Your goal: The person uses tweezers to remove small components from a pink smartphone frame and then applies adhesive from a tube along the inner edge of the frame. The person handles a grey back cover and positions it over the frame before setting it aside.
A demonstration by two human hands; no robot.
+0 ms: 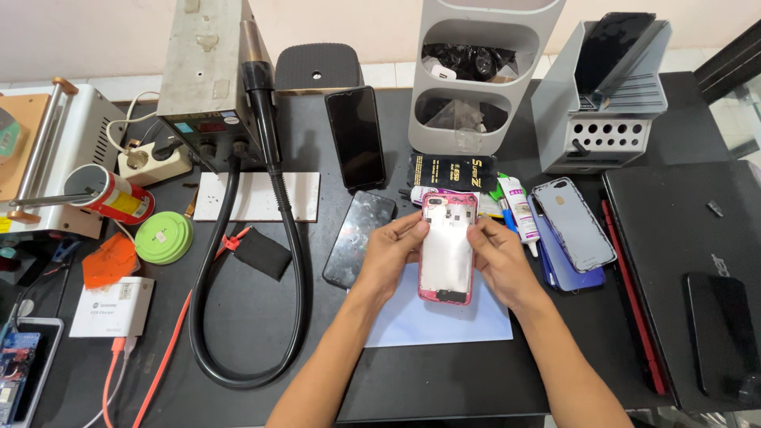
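Pink phone frame (448, 247), back side up with its pale inner plate showing, gripped between both hands over a pale blue mat (438, 317) near the middle of the black tabletop (261, 317). Left hand (390, 252) clasped on the frame's left edge, thumb at the upper corner. Right hand (501, 257) clasped on the right edge, fingertips near the top. Just left of the frame, flat on the tabletop: a dark phone (358, 238) with a scuffed screen; farther back, another black phone (356, 136). To the right: a grey phone back (574, 223) over a blue one, beside a glue tube (519, 208). Behind the frame: a black battery pack (452, 172) and a grey organiser (485, 71). At left: a black hose (297, 261) looping from a metal station (208, 79). At far right: a closed black laptop (682, 261).
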